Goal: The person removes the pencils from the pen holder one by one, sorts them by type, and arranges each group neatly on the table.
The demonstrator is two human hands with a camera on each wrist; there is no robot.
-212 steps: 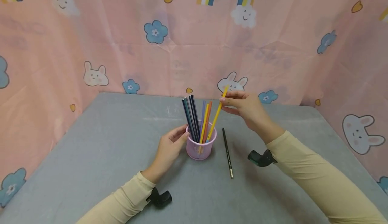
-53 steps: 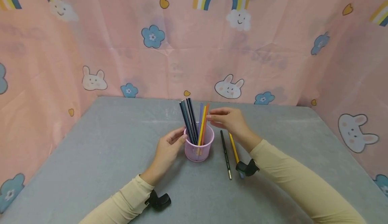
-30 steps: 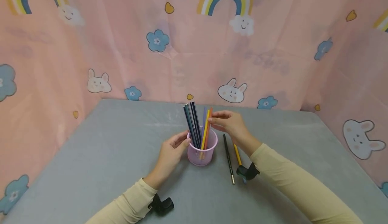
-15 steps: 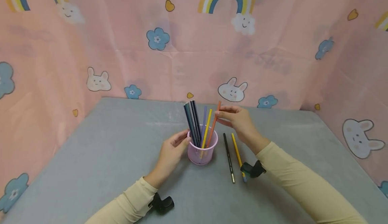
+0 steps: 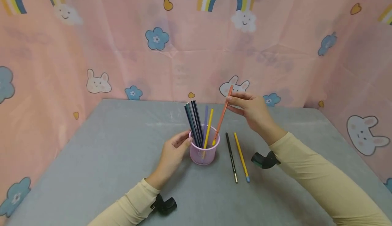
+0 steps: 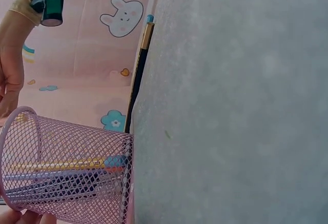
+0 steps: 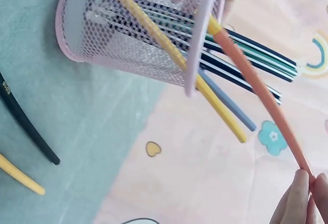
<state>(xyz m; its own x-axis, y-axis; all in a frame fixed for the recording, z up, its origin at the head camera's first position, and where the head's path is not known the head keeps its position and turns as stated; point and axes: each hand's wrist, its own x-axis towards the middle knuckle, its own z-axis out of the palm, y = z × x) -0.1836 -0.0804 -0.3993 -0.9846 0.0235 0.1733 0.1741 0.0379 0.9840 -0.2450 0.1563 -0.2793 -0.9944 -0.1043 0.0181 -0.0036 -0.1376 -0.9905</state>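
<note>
On the left, your left hand (image 5: 170, 158) holds the lilac, cylindrical mesh cup (image 5: 198, 156) at its side. Next, the slim orange pencil with a yellow end (image 5: 222, 117) slants steeply up rightward from just inside the cup's right rim. Your right hand (image 5: 256, 113), nearer the pencil, pinches it close to the top; its length runs down-left from your grip.

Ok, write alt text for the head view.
A right hand pinches an orange pencil, its lower end at the mouth of a pink pencil cup. The left hand holds the cup, in which other pencils lean; a black pencil and a yellow pencil lie to its right on a grey tabletop.
</note>
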